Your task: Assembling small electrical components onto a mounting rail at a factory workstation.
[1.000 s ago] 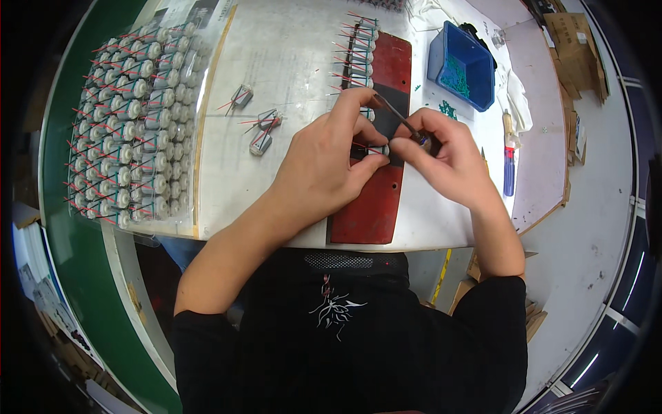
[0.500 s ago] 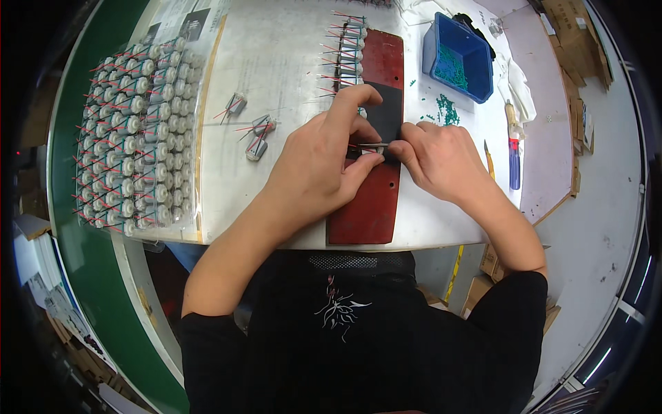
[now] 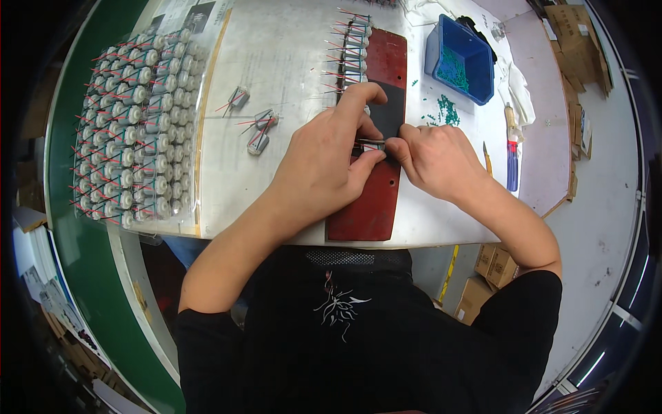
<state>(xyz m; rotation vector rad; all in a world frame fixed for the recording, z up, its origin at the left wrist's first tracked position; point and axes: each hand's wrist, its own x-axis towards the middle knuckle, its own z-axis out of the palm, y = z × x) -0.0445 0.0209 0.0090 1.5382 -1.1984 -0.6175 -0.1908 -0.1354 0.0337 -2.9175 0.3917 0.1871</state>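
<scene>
My left hand (image 3: 321,155) is over the red board (image 3: 362,214), its index finger arched. Its thumb and fingers close around a small metal-cased motor (image 3: 371,146), mostly hidden by them. From the right, my right hand (image 3: 438,153) meets it in a pinch, with a thin metal tool (image 3: 373,141) reaching from its fingertips to the motor; the tool's kind is unclear. A black pad (image 3: 387,103) lies on the board under the hands. Beyond them, a row of motors (image 3: 355,52) with red and green leads runs along the board's left edge.
Three loose motors (image 3: 258,143) lie left of my left hand. Many wired motors stand in a clear tray (image 3: 196,155) at far left. At right are a blue bin (image 3: 484,93) of green tubes, spilled tubes (image 3: 447,110), a screwdriver (image 3: 513,164) and a thin yellow tool (image 3: 488,159).
Both hands stay at nearly the same spot over the board. The right elbow has swung slightly outward, and the metal tool has shifted slightly at the motor.
</scene>
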